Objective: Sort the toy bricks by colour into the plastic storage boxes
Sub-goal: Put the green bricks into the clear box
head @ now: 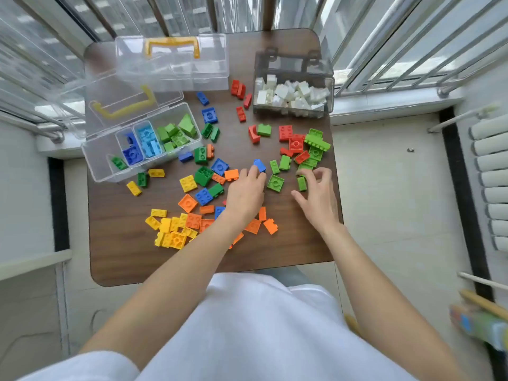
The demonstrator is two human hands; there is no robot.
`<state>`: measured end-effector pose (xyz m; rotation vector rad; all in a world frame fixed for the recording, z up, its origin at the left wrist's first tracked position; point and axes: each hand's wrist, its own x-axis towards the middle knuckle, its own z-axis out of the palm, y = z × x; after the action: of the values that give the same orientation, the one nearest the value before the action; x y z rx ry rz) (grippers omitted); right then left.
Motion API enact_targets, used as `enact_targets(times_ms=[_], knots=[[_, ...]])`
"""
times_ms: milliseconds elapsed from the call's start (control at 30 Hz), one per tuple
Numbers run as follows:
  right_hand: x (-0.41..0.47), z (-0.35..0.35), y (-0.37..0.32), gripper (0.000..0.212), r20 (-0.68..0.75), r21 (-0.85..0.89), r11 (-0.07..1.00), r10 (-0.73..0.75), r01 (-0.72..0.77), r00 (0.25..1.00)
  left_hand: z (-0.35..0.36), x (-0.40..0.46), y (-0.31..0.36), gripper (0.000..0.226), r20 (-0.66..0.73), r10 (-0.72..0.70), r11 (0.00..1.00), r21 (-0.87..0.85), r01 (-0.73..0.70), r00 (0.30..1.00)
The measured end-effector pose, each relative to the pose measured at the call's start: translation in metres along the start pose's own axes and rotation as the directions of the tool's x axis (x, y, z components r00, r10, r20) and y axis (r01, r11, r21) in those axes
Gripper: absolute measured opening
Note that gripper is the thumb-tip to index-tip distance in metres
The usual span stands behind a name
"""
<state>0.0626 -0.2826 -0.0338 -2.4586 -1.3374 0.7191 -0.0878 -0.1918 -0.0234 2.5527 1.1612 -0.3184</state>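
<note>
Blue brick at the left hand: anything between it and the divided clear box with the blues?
No wall or lid in the way. The left hand touches the blue toy brick; the divided clear plastic box lies open, up and to the left. Loose bricks litter the brown table between, so carry it over them.

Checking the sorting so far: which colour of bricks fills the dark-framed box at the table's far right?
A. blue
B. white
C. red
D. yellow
B: the dark-framed box holds only white bricks, while the red, yellow and blue ones lie on the table or in the clear divided box.
</note>
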Motion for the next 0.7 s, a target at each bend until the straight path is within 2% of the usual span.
enact_targets(times_ms=[100, 200, 267, 333, 433, 567, 633, 700], knots=[[0.004, 0.009, -0.004, 0.031, 0.063, -0.054, 0.999, -0.001, 0.005, 0.998, 0.005, 0.003, -0.005, 0.023, 0.051, -0.036, 0.998, -0.045, 0.038, 0.998], [0.005, 0.013, -0.001, 0.013, 0.050, 0.030, 0.999, 0.024, -0.026, 0.998, 0.001, 0.003, -0.008, 0.029, 0.053, -0.040, 0.995, -0.089, 0.044, 0.998], [0.003, 0.011, 0.002, 0.009, 0.020, 0.051, 0.999, 0.006, -0.007, 1.000, 0.003, 0.001, -0.011, 0.030, 0.041, -0.031, 0.994, -0.108, 0.035, 0.999], [0.003, 0.006, 0.006, 0.008, -0.050, 0.002, 0.998, -0.065, 0.065, 0.997, 0.007, -0.002, -0.013, 0.030, 0.013, -0.025, 0.992, -0.127, 0.026, 1.000], [0.017, -0.003, 0.006, 0.009, -0.120, -0.007, 0.996, -0.085, 0.085, 0.989, 0.013, -0.008, -0.014, 0.025, -0.079, 0.002, 0.980, -0.196, -0.018, 0.997], [0.035, -0.001, 0.006, 0.026, -0.039, -0.126, 0.991, -0.059, 0.053, 0.998, 0.016, -0.009, -0.001, 0.023, -0.288, 0.091, 0.944, -0.280, -0.175, 0.953], [0.034, 0.003, 0.006, 0.031, -0.001, -0.173, 0.983, -0.058, 0.057, 0.998, 0.014, 0.001, 0.010, 0.026, -0.269, 0.090, 0.938, -0.300, -0.172, 0.959], [0.028, 0.006, 0.008, 0.029, 0.023, -0.153, 0.985, -0.072, 0.075, 0.997, 0.011, 0.010, 0.020, 0.030, -0.169, 0.064, 0.941, -0.318, -0.116, 0.984]])
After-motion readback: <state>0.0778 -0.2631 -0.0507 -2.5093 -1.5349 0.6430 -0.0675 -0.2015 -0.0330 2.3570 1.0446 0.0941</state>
